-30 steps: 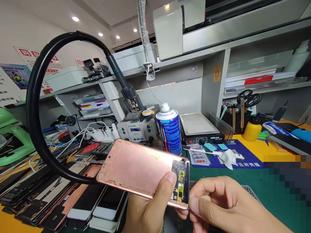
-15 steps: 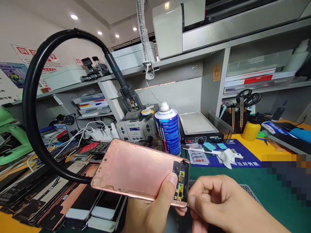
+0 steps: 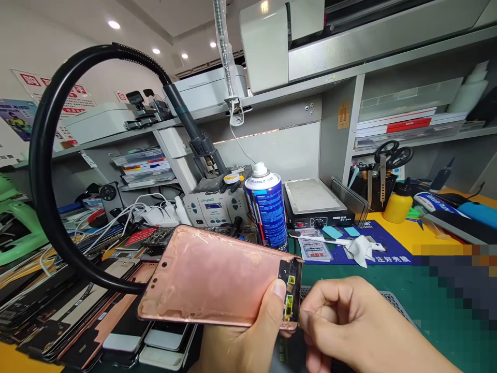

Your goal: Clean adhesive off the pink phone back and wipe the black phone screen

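My left hand [image 3: 248, 336] grips a phone screen [image 3: 217, 280], its copper-coloured back turned up and its thumb pressed near the right end. Flat and a little tilted, the screen hangs above the bench. At that right end runs a black strip [image 3: 288, 290] with yellow-green patches. Close against the same short edge, my right hand [image 3: 337, 316] has thumb and forefinger pinched together. Whatever lies between those fingertips is hidden. Just behind the screen stands a blue spray can [image 3: 267, 212] with a white cap.
Phones and phone parts [image 3: 124, 336] lie stacked at left, under a looping black hose [image 3: 34, 171]. Behind are a control box [image 3: 212, 210] and a flat heating plate [image 3: 320, 199]. A brush [image 3: 324, 238] and white cloth [image 3: 361, 251] rest on a blue mat [image 3: 392, 248].
The screen has turned slightly, its left end dropping a little lower and nearer. My right hand stays pinched at the right edge. The whole view has shifted slightly.
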Tool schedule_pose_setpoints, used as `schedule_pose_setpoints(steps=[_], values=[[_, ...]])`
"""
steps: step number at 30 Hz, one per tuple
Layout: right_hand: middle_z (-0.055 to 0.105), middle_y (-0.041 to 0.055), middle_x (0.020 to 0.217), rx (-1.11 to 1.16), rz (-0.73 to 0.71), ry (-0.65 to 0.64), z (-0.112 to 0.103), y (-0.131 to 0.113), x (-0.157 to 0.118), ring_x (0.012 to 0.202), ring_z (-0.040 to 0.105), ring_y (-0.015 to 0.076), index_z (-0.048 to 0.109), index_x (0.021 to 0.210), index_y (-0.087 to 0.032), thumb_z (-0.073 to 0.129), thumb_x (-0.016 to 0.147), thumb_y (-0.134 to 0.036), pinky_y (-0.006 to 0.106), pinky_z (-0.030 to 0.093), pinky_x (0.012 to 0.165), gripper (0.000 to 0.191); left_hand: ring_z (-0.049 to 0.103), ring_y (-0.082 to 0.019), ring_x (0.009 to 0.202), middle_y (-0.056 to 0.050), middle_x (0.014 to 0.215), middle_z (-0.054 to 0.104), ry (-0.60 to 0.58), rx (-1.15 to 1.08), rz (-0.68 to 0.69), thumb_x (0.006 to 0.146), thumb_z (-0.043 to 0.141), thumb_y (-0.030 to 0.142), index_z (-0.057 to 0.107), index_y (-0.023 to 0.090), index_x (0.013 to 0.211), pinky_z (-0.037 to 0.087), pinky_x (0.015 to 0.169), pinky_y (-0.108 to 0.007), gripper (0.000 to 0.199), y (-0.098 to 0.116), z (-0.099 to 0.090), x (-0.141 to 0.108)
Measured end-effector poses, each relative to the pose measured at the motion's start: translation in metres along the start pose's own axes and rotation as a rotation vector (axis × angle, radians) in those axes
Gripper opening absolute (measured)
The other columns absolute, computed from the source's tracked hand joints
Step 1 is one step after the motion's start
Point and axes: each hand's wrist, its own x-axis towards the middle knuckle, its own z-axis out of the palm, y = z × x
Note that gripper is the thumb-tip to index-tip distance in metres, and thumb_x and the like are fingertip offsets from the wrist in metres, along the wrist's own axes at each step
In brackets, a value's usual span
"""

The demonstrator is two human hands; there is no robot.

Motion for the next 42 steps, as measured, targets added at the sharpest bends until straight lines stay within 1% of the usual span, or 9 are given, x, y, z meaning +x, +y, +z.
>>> schedule_pose_setpoints(steps=[4,6,14,18,23,28,34,38,42], values=[[0.064,-0.0037,0.046,-0.027,-0.016,0.016,-0.001,-0.001,0.0,0.043,0.057,0.0105,0.057,0.066,-0.018,0.056,0.064,-0.014,0.02,0.042,0.046,0.005,0.069,-0.018,0.061,-0.001,0.067,0.074,-0.005,0.111,0.142,0.082,0.066,0.03,0.076,0.024,0.07,0.053,0.06,-0.023,0.016,-0.008,-0.003,0.004],[0.062,-0.0047,0.045,-0.048,-0.025,0.026,-0.001,-0.002,-0.001,0.044,0.058,0.0108,0.057,0.065,-0.018,0.055,0.064,-0.014,0.02,0.042,0.047,0.005,0.07,-0.018,0.064,-0.001,0.07,0.075,-0.035,0.123,0.147,0.082,0.067,0.033,0.075,0.025,0.072,0.054,0.062,-0.022,0.016,-0.012,-0.004,0.005],[0.062,-0.004,0.045,-0.033,-0.032,-0.011,0.0,-0.005,-0.002,0.043,0.057,0.0102,0.058,0.065,-0.018,0.059,0.065,-0.015,0.019,0.041,0.047,0.003,0.062,-0.017,0.067,-0.001,0.067,0.065,-0.107,-0.162,-0.059,0.086,0.063,0.042,0.067,0.021,0.071,0.05,0.068,-0.025,0.026,-0.004,-0.002,0.004],[0.063,-0.0034,0.046,-0.002,-0.029,-0.033,0.0,-0.006,-0.001,0.041,0.055,0.0097,0.06,0.067,-0.017,0.06,0.066,-0.017,0.019,0.041,0.046,0.002,0.063,-0.017,0.059,-0.003,0.057,0.065,-0.225,-0.308,-0.135,0.089,0.059,0.042,0.062,0.019,0.061,0.051,0.068,-0.026,0.036,0.0,-0.004,0.008],[0.07,0.0015,0.053,0.015,-0.01,-0.085,-0.001,-0.009,-0.003,0.042,0.056,0.0098,0.062,0.071,-0.016,0.065,0.07,-0.021,0.02,0.042,0.048,0.006,0.064,-0.019,0.058,-0.005,0.056,0.065,-0.352,-0.496,-0.165,0.09,0.059,0.041,0.064,0.017,0.061,0.052,0.061,-0.028,0.038,-0.009,-0.004,0.013],[0.072,0.0038,0.055,0.035,0.011,-0.106,-0.003,-0.014,-0.006,0.045,0.059,0.0113,0.064,0.072,-0.015,0.072,0.074,-0.03,0.022,0.045,0.053,0.017,0.061,-0.017,0.055,-0.001,0.055,0.062,-0.322,-0.633,-0.228,0.089,0.063,0.04,0.065,0.018,0.077,0.049,0.057,-0.026,0.024,-0.012,-0.002,0.014],[0.073,0.0064,0.059,0.065,-0.009,-0.174,-0.006,-0.016,-0.006,0.054,0.066,0.0152,0.07,0.076,-0.013,0.073,0.079,-0.039,0.023,0.047,0.056,0.026,0.063,-0.018,0.06,-0.003,0.065,0.066,-0.233,-0.614,-0.229,0.083,0.065,0.045,0.068,0.016,0.089,0.051,0.058,-0.028,0.029,-0.013,0.002,0.013],[0.072,0.0072,0.057,0.091,0.011,-0.172,-0.006,-0.019,-0.008,0.052,0.064,0.0141,0.07,0.074,-0.013,0.077,0.073,-0.043,0.023,0.047,0.056,0.031,0.062,-0.018,0.059,-0.004,0.065,0.065,-0.268,-0.614,-0.248,0.084,0.065,0.045,0.066,0.016,0.084,0.052,0.058,-0.029,0.029,-0.014,0.001,0.013],[0.071,0.0063,0.057,0.116,0.031,-0.156,-0.005,-0.017,-0.006,0.05,0.064,0.0134,0.07,0.073,-0.012,0.079,0.07,-0.034,0.021,0.046,0.054,0.023,0.062,-0.017,0.059,-0.002,0.059,0.063,-0.289,-0.613,-0.235,0.086,0.064,0.041,0.064,0.017,0.081,0.051,0.059,-0.027,0.025,-0.011,-0.002,0.013]])
